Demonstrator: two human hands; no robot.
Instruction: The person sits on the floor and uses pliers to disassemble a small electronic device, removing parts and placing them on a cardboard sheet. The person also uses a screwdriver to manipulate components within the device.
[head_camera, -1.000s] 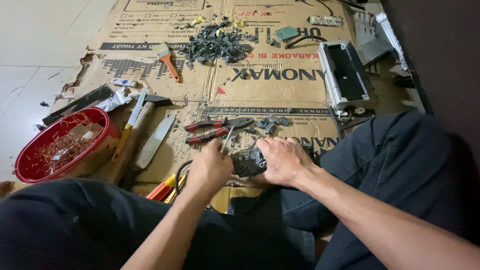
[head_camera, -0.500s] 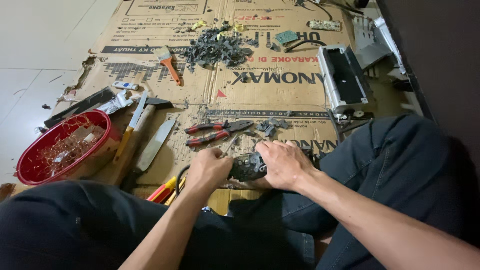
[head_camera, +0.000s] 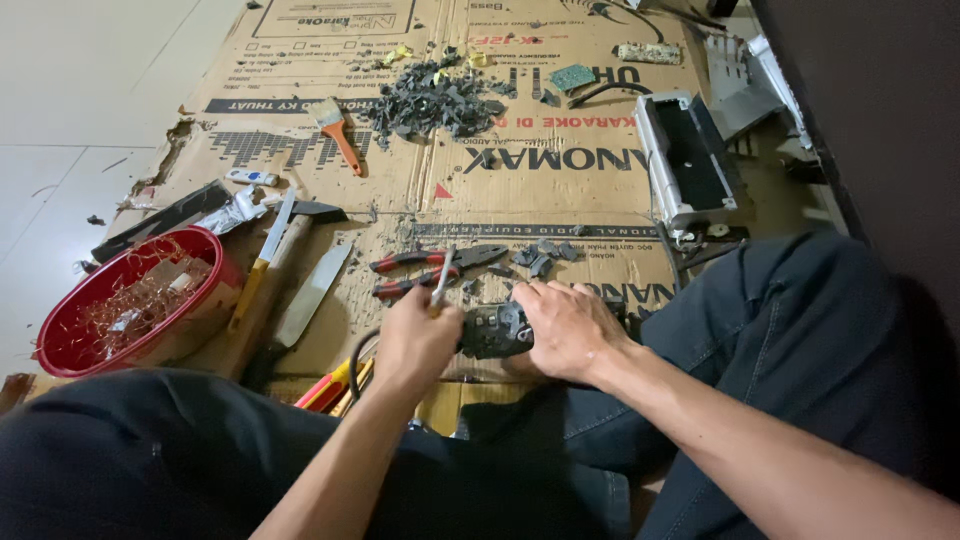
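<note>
A: What is noted at the left?

B: A red bowl of copper wire scraps is seen on the cardboard sheet; a hammer and red-handled pliers lie beside it.

A: And the hands?

B: The left hand is closed around a thin white-handled tool, held upright. The dark electronic part is pressed down at centre, just before the knees, gripped by the right hand. A grey casing is recorded far right.
</note>
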